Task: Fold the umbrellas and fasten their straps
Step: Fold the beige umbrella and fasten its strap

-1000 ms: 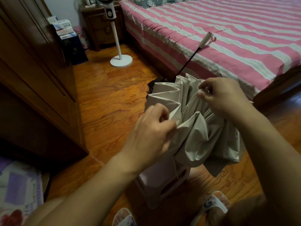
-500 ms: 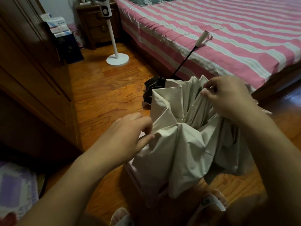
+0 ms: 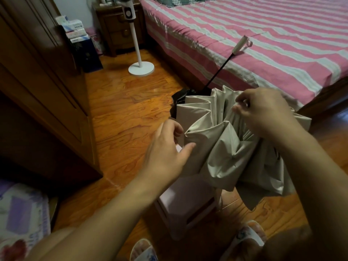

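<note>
1. One umbrella with beige pleated cloth and black inner side [image 3: 222, 147], half collapsed.
2. One thin black shaft [image 3: 220, 71] with one white plastic handle [image 3: 240, 44] on it.
3. Two bare hands: one left hand [image 3: 165, 153] and one right hand [image 3: 263, 110].
4. One pale pink plastic stool [image 3: 188, 206] under the cloth.
5. Two white patterned slippers [image 3: 248, 236], one on each foot.
6. One bed with pink and white striped sheet [image 3: 263, 34].
7. One white standing fan with round base [image 3: 140, 53].
8. One dark wooden nightstand [image 3: 116, 32].
9. One brown wooden wardrobe [image 3: 37, 91].
10. One stack of boxes [image 3: 75, 31]; their exact number I cannot tell.
</note>
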`<state>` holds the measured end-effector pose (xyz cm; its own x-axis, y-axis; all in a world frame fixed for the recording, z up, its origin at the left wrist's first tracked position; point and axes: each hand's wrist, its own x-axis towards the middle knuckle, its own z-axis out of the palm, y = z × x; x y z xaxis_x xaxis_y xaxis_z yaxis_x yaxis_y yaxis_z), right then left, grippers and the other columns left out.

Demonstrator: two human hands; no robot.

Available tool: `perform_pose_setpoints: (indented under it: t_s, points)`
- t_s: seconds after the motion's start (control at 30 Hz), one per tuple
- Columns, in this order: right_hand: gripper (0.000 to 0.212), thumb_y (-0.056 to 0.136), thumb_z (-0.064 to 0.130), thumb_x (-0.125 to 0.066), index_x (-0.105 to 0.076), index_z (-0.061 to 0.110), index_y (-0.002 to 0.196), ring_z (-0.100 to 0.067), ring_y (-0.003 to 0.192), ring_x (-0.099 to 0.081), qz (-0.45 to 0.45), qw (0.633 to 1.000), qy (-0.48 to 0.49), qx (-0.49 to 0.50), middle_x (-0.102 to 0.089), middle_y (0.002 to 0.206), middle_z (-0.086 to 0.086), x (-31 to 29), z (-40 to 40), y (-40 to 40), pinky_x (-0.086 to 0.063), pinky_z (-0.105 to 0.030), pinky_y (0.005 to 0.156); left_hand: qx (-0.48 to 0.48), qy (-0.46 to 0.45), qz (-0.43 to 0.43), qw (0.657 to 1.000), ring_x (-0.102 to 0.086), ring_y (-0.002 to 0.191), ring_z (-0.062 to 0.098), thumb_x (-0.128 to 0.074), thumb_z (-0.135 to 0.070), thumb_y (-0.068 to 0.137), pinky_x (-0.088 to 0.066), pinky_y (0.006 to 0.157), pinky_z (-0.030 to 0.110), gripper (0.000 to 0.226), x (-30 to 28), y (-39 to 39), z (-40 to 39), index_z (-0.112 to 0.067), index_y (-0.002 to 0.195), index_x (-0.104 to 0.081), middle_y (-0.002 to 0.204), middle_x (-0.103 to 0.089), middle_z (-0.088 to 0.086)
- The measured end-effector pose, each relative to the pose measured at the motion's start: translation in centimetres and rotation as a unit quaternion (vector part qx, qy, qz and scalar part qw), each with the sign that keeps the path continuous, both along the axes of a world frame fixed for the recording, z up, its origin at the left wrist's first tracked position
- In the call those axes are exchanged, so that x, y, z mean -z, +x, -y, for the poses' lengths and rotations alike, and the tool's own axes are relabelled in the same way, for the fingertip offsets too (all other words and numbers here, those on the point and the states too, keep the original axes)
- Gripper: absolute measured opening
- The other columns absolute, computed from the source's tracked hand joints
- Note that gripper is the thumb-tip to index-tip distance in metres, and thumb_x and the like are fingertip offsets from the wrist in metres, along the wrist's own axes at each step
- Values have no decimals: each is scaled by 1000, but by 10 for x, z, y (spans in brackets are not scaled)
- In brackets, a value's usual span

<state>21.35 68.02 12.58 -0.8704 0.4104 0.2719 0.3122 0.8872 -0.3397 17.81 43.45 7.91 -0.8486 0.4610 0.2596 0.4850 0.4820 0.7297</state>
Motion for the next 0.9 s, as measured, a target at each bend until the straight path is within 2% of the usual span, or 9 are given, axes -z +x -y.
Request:
perform_pose_setpoints:
  t_s: [0.1, 0.23, 0.4, 0.47, 0.57, 0.67, 0.77, 0.83, 0.9]
  points:
    - [22, 96, 30, -69, -75, 16, 111, -32, 99, -65, 0, 1000, -3, 0, -71, 108, -11, 1, 1, -1, -54, -42, 86, -12, 53, 45, 998, -55, 88, 10, -82, -17, 82, -48, 75, 29, 38, 3, 0, -9, -24, 101, -49, 96, -55, -9]
    - [22, 95, 30, -68, -74, 17, 112, -34, 99, -65, -3, 1000, 6, -5, -71, 107, -12, 2, 0, -1, -54, -45, 87, 12, 70, 68, 995, -59, 76, 11, -70, 5, 83, -50, 67, 32, 42, -2, -4, -12, -30, 97, -49, 82, -59, -7]
    - [24, 96, 31, -68, -73, 17, 115, -32, 103, -64, 1, 1000, 0, 6, -70, 112, -11, 4, -5, 0, -54, -45, 89, 57, 69, 38, 995, -66, 79, 1, -71, 5, 88, -48, 67, 15, 42, -21, -8, 6, -27, 111, -57, 81, -69, -7]
    - [24, 96, 31, -68, -73, 17, 115, -31, 103, -64, -3, 1000, -5, 9, -70, 113, -11, 4, -6, 1, -54, -45, 90, 66, 41, -18, 997, -67, 88, -4, -73, 3, 88, -51, 72, 14, 38, -27, -8, 16, -21, 115, -61, 87, -71, -11]
    - [22, 97, 29, -67, -73, 17, 114, -32, 103, -64, -2, 1000, -4, 13, -70, 112, -11, 4, -8, 2, -53, -45, 90, 70, -16, -121, 990, -66, 91, 0, -74, -4, 89, -53, 77, 22, 32, -31, -11, 25, -19, 115, -65, 94, -71, -11]
    - [21, 97, 29, -67, -74, 17, 112, -32, 102, -64, 1, 1000, -1, 12, -70, 111, -11, 3, -7, 2, -53, -46, 88, 98, -57, -126, 986, -61, 91, 3, -70, -10, 91, -51, 76, 22, 34, -31, -16, 28, -29, 119, -68, 97, -66, -12]
    - [21, 97, 29, -67, -74, 16, 112, -33, 102, -64, 3, 1000, 5, 5, -71, 111, -11, 2, -4, 2, -54, -46, 87, 128, -149, -105, 975, -51, 90, 7, -63, -15, 94, -50, 72, 27, 44, -25, -14, 25, -40, 130, -64, 100, -53, -9]
    - [22, 97, 30, -67, -73, 16, 113, -33, 102, -64, 5, 1000, 3, 2, -70, 111, -11, 2, -2, 1, -54, -47, 88, 144, -194, -110, 964, -44, 86, 8, -60, -16, 95, -39, 67, 22, 51, -23, -12, 19, -44, 137, -58, 97, -46, -9]
    - [22, 97, 31, -67, -73, 17, 114, -33, 103, -64, 7, 1000, -1, 2, -70, 112, -11, 1, -1, 0, -54, -46, 89, 169, -216, -154, 949, -37, 82, 9, -57, -16, 93, -30, 67, 26, 54, -23, -11, 15, -46, 138, -57, 93, -40, -9]
